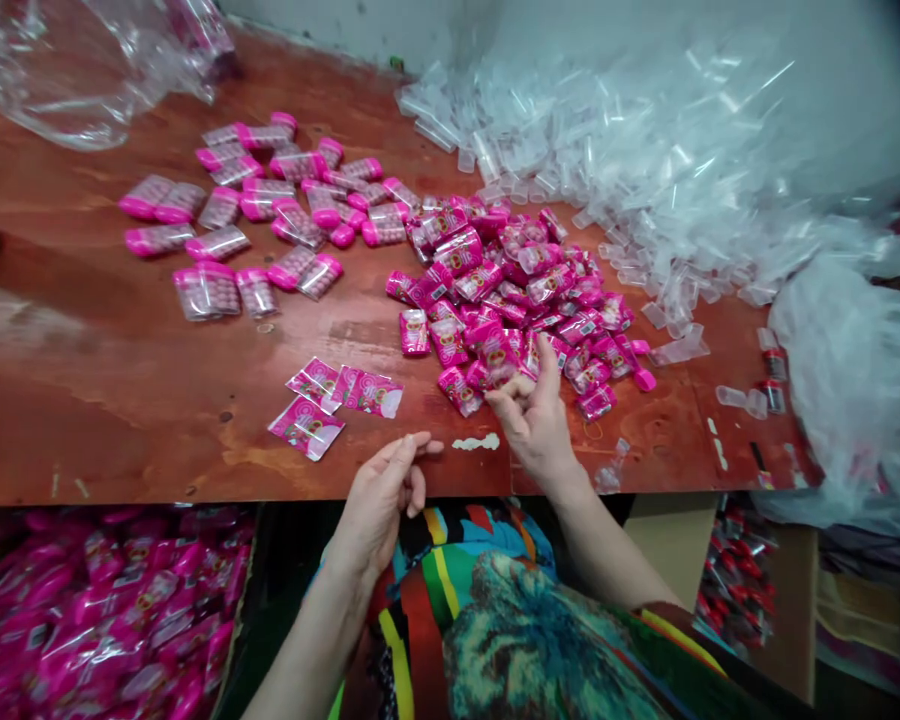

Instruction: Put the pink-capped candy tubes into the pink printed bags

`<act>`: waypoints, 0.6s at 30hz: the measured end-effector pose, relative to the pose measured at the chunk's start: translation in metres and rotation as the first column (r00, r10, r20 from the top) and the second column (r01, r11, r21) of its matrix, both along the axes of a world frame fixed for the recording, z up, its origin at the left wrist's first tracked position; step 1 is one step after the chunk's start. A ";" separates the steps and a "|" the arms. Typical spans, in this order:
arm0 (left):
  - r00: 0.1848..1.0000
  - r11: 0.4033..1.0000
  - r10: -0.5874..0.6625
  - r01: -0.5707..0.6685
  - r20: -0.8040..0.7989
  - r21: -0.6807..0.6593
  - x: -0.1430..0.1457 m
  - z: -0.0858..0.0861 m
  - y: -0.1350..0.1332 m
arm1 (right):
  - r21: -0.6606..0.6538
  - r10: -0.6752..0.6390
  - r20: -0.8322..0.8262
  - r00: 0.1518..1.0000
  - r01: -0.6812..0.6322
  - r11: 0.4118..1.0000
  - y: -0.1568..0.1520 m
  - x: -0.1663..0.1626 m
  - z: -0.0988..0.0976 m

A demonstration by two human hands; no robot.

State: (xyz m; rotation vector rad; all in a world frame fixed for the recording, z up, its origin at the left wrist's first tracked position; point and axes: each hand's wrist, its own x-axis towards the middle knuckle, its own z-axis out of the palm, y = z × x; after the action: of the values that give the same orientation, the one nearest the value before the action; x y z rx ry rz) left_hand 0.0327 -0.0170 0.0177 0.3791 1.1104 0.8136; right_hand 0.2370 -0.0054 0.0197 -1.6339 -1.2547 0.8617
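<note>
1. As I look down over the wooden table (120,400), my right hand (534,415) sits at the near edge of the heap of pink sachets (517,290); its fingers are loosely curled and touch the nearest packets, and I cannot tell whether one is actually pinched between them.
2. My left hand (381,495) hovers at the table's front edge, fingers slack and apart, holding nothing.
3. Just ahead of the left hand lie three flattened pink wrappers (334,400), two side by side and one nearer me.
4. The heap itself holds too many sachets for me to count; several dozen at least, piled on one another.
5. Well to the left of the heap lie the filled capsule tubes with pink caps (262,205), roughly thirty, scattered singly and in pairs.
6. Behind and to the right of the heap spreads a mound of empty clear tubes (607,150), far beyond counting, running into a white plastic bag (855,380).
7. A clear plastic bag (82,70) lies crumpled at the far left corner.
8. Below the table edge on my left, a box of pink sachets (97,610) is full.
</note>
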 end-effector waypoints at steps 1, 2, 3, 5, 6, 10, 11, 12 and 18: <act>1.000 1.000 0.018 -0.018 -0.022 0.006 -0.003 0.000 0.001 | 0.019 0.022 0.115 0.993 -0.025 1.000 0.006 -0.004 0.003; 0.999 0.999 0.038 -0.038 -0.038 0.012 -0.006 -0.001 0.003 | 0.011 0.089 0.207 0.974 -0.094 0.996 0.013 -0.012 0.004; 0.997 0.998 0.058 -0.057 -0.047 0.018 -0.008 -0.001 0.005 | -0.020 0.187 0.280 0.942 -0.189 0.982 0.020 -0.024 0.004; 0.995 0.996 0.092 -0.091 -0.047 0.026 -0.010 -0.002 0.007 | -0.146 0.400 0.395 0.827 -0.373 0.916 0.037 -0.056 0.002; 0.993 0.994 0.108 -0.107 -0.045 0.029 -0.011 -0.002 0.007 | -0.239 0.469 0.450 0.760 -0.403 0.883 0.045 -0.072 0.000; 0.986 0.988 0.154 -0.152 -0.072 0.033 -0.014 0.000 0.004 | -0.441 0.534 0.563 0.631 -0.317 0.840 0.070 -0.107 -0.011; 0.981 0.985 0.172 -0.170 -0.085 0.035 -0.014 0.001 0.003 | -0.424 0.523 0.560 0.642 -0.319 0.847 0.073 -0.107 -0.013; 0.976 0.980 0.196 -0.193 -0.098 0.039 -0.015 0.001 0.003 | -0.388 0.510 0.535 0.673 -0.341 0.856 0.074 -0.104 -0.016; 0.958 0.961 0.268 -0.259 -0.101 0.094 -0.016 0.002 0.016 | -0.201 0.451 -0.152 0.879 -0.475 0.857 0.056 -0.079 -0.020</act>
State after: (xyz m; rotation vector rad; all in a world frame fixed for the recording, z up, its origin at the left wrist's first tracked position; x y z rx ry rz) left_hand 0.0163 -0.0009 0.0198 0.3514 1.2537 1.0853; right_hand 0.1575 0.0504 -0.0002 -1.4565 -1.5543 1.4180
